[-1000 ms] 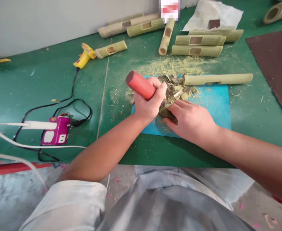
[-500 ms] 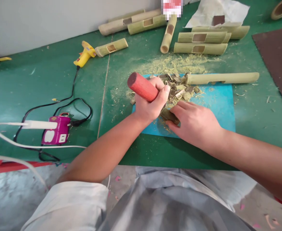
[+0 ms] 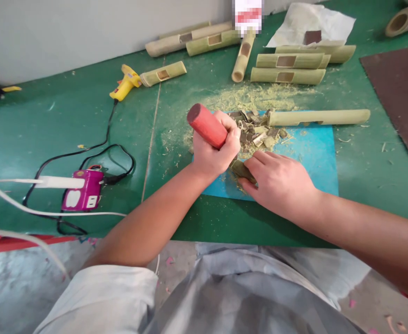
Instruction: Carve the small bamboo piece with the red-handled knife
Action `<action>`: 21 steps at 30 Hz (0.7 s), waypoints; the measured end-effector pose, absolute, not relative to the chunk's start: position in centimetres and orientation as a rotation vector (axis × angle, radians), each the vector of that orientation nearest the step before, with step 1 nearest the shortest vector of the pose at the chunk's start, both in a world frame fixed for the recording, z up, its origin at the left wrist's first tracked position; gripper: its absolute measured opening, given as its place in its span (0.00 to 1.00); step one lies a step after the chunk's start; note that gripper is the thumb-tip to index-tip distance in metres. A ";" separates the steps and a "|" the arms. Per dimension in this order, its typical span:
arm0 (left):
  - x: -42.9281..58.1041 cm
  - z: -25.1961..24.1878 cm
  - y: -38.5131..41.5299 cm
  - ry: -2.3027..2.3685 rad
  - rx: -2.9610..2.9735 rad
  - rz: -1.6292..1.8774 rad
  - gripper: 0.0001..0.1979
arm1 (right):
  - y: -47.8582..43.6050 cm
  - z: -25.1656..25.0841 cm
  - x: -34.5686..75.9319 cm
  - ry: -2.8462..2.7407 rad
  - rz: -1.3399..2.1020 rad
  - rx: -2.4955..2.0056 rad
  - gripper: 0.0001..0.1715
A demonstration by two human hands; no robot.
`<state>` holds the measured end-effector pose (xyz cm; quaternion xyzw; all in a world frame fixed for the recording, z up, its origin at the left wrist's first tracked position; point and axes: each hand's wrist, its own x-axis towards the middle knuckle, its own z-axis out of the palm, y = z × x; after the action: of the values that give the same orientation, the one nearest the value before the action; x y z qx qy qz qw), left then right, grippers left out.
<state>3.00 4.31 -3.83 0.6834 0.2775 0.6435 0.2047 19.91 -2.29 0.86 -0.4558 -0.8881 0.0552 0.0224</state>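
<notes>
Left grip [image 3: 211,155] closed round handle [image 3: 207,126], lower end hidden; right grip [image 3: 282,182] pinching piece [image 3: 241,170] over near part of mat [image 3: 317,160], chips [image 3: 255,132] beyond. Both grips, piece virtually unmoved since half-second earlier; work seemingly stays at same spot.

- No text, brand or number can be read.
- Red-and-white patch [image 3: 248,16] near the wall: pixelated, illegible.
- Purple power block [image 3: 83,192]: a white, roughly apple-like shape [image 3: 73,199].
- Yellow tool [image 3: 123,89]: markings too small to read.
</notes>
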 end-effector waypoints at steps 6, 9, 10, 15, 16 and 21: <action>3.9 -3.2 3.8 0.829 1.757 1.929 0.15 | -2.4 0.5 20.0 -2.745 0.130 -1.357 0.11; 3.9 -2.9 3.7 0.835 1.815 1.913 0.16 | -2.5 0.4 20.0 -2.733 0.126 -1.346 0.11; 3.8 -2.9 3.6 0.831 1.859 1.892 0.17 | -2.5 0.4 20.0 -2.727 0.130 -1.343 0.11; 2.9 -3.6 3.4 0.801 1.914 1.857 0.16 | -2.6 0.7 19.9 -2.699 0.201 -1.362 0.11; 2.8 -3.7 3.4 0.809 1.920 1.857 0.15 | -2.6 0.8 19.8 -2.697 0.215 -1.367 0.11; 3.0 -3.5 3.1 0.852 1.942 1.814 0.14 | -2.6 0.6 19.7 -2.695 0.242 -1.387 0.13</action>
<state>3.03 3.12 -3.52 0.6851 0.3005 0.6402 0.1747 19.68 -2.57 0.65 -0.4557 -0.8851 0.0795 0.0505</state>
